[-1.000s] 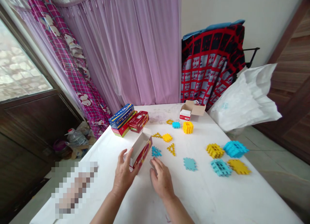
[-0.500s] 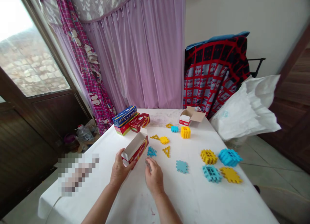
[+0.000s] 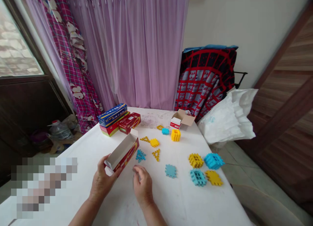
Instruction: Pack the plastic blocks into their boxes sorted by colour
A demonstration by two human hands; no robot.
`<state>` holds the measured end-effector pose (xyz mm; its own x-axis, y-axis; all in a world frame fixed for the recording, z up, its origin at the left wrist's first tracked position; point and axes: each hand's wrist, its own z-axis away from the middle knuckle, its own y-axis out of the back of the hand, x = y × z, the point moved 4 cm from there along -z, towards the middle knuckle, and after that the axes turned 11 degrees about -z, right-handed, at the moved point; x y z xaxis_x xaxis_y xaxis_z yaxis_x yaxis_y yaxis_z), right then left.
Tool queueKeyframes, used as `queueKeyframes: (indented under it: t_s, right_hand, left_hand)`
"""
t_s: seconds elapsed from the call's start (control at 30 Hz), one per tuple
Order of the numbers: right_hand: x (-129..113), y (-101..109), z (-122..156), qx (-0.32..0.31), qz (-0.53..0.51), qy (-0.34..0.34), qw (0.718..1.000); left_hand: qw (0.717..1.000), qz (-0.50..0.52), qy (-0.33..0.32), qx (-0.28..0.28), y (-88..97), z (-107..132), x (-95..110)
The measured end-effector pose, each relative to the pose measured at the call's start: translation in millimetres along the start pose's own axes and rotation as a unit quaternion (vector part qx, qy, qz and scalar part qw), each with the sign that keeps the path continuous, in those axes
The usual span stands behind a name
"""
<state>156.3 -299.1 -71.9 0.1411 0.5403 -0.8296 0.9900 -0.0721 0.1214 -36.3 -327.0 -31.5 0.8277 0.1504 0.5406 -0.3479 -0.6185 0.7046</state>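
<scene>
My left hand (image 3: 102, 179) grips the near end of an open red cardboard box (image 3: 125, 154), thumb on its near side and fingers round the far side. The box is tilted on the white table with its pale inside showing. To the right of it, my right hand (image 3: 143, 186) hovers low over the cloth, fingers loosely curled, with nothing visible in them. Just beyond that hand lie a blue triangular toy piece (image 3: 140, 155) and a yellow triangular piece (image 3: 156, 155). A flat light-blue square piece (image 3: 170, 171) lies to its right.
Closed boxes, including a blue box (image 3: 112, 115) and a dark red box (image 3: 130, 123), stand at the back left. An opened carton (image 3: 179, 119) sits at the back right. Yellow cube (image 3: 175, 135) and blue cube (image 3: 214, 160) stand among other pieces. A white sack (image 3: 227, 116) leans beyond the right edge.
The camera view has turned, so the table and its contents appear further left. My left hand keeps its grip on the box; my right hand stays beside it with fingers slightly more curled.
</scene>
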Motion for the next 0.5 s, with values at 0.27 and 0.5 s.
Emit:
queueKeyframes:
  t_s: [0.27,0.5]
  right_hand:
    - [-7,0,-1,-0.020,0.019,-0.027,0.999]
    - [-13,1,-4,-0.012,0.039,-0.036,0.999]
  left_hand:
    - [0.999,-0.029,0.011,0.020,1.2,-23,-14]
    - [0.997,-0.056,-0.031,-0.036,-7.6,-39,-15]
